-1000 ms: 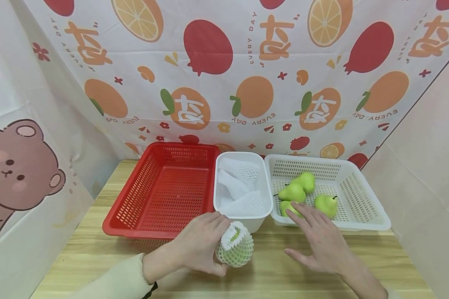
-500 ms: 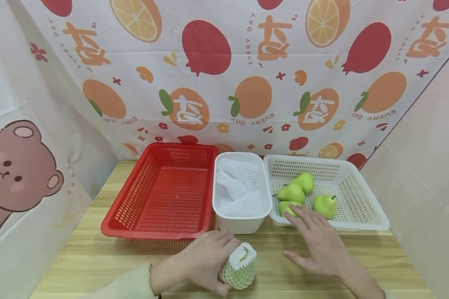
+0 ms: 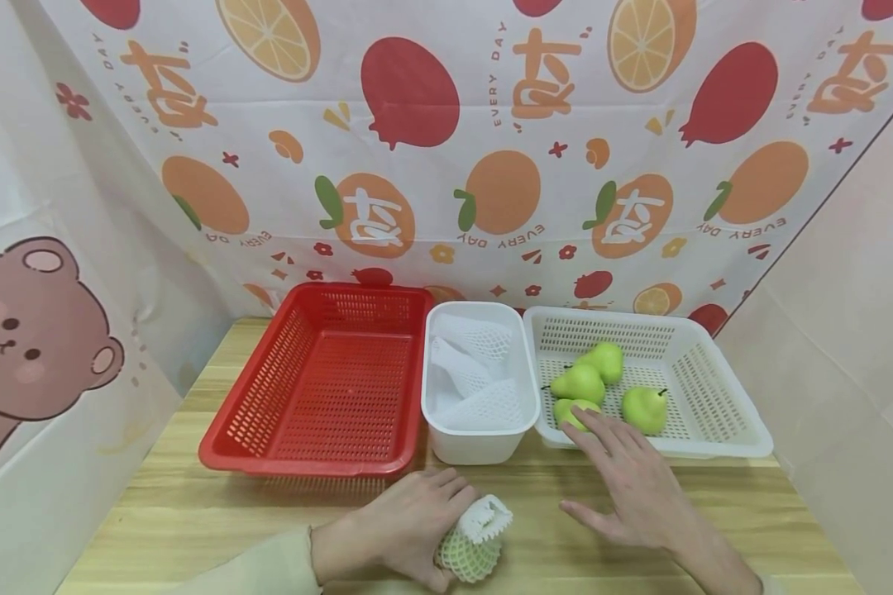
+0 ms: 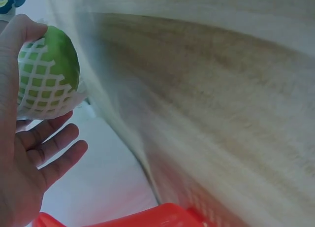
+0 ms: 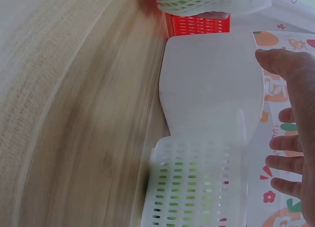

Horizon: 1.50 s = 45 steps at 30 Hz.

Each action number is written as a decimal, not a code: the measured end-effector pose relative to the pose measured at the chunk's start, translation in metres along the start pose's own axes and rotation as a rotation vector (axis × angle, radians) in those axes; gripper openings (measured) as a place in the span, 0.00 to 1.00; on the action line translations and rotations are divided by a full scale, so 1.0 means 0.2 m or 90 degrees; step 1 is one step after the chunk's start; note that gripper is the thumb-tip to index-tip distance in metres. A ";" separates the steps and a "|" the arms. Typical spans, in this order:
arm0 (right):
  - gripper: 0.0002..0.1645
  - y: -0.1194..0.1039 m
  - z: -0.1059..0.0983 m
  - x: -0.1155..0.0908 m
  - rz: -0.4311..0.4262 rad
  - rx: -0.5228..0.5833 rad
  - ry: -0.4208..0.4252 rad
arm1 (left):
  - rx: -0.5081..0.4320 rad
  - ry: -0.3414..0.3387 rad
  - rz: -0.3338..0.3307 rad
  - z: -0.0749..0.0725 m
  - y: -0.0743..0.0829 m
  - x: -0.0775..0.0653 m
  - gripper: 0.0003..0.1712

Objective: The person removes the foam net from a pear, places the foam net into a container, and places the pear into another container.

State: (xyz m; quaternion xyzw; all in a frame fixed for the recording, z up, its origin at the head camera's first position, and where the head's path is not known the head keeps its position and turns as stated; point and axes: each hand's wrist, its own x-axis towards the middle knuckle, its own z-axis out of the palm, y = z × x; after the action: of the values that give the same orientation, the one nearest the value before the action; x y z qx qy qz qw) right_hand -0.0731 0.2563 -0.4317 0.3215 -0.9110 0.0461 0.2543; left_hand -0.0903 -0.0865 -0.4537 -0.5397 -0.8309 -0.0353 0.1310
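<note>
My left hand [image 3: 420, 525] grips a green pear [image 4: 61, 49] wrapped in a white foam net sleeve [image 3: 485, 519], over the front of the table. In the left wrist view the thumb lies on the pear's bare end, while the other fingers extend below the net. My right hand [image 3: 632, 487] holds nothing. Its fingers are relaxed and spread, reaching over the front rim of the white basket [image 3: 744, 421], and its fingertips overlap the nearest green pear [image 3: 569, 411] in the head view. Several bare pears [image 3: 579, 384] lie in that basket.
Left of the white basket stands a white tub [image 3: 484, 446] with several white foam nets [image 3: 484, 405] inside. A red basket [image 3: 327, 397] is at the left. All three containers line up before a fruit-print cloth [image 3: 446, 107] on a wooden table [image 3: 156, 529].
My left hand has drawn the netted pear down toward the table's front edge, away from the tub, and the pear's sleeved top has tilted. The right hand stays almost in place.
</note>
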 end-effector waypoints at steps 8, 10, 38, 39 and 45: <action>0.59 0.00 0.01 0.00 0.000 0.004 0.010 | -0.009 -0.022 -0.001 0.04 0.00 -0.02 0.49; 0.58 0.00 0.01 0.00 -0.002 0.004 0.014 | -0.005 -0.017 0.003 0.04 0.00 -0.02 0.48; 0.52 -0.12 0.02 0.04 -0.052 0.198 0.102 | -0.078 0.111 -0.041 -0.12 -0.01 0.06 0.53; 0.52 -0.13 0.02 0.04 -0.052 0.208 0.104 | -0.076 0.123 -0.042 -0.12 -0.02 0.07 0.53; 0.50 -0.16 0.07 0.06 -0.085 0.294 0.153 | -0.060 0.192 -0.042 -0.11 -0.01 0.09 0.57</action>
State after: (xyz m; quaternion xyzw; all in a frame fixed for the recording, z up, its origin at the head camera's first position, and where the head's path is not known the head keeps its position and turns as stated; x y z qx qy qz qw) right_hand -0.0680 0.2204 -0.4401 0.4223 -0.8165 0.2737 0.2832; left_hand -0.0957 -0.0753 -0.4269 -0.5061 -0.8166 -0.1589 0.2277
